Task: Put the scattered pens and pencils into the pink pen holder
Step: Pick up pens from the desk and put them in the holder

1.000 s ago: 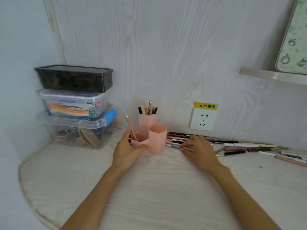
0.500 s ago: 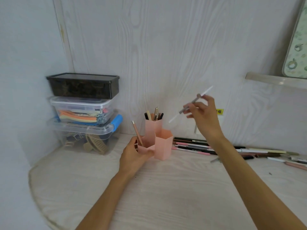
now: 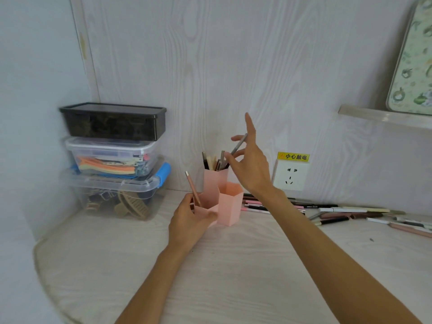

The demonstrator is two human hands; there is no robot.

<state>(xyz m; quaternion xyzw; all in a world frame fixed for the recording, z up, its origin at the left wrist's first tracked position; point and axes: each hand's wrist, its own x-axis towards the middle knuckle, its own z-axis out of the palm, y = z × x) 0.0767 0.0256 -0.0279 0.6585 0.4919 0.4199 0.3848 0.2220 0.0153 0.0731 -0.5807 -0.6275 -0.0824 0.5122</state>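
Observation:
The pink pen holder (image 3: 230,206) has three hexagonal tubes and stands on the desk near the wall. My left hand (image 3: 187,218) grips its low front tube, where one pink pencil (image 3: 192,188) leans. My right hand (image 3: 249,164) hovers above the tall back tube, pinching a grey pen (image 3: 236,148) whose tip is at that tube's mouth among several pens standing there. Its index finger points upward. Several scattered pens and pencils (image 3: 327,210) lie on the desk along the wall to the right of the holder.
Three stacked plastic boxes (image 3: 114,160) stand at the left by the wall. A wall socket (image 3: 289,176) with a yellow warning label sits behind my right hand. A shelf (image 3: 383,116) juts out at upper right. The desk's rounded edge (image 3: 42,265) curves at the left.
My right hand picked a grey pen off the desk, lifted it, then brought it left and down to the tall tube. My left hand kept hold of the holder.

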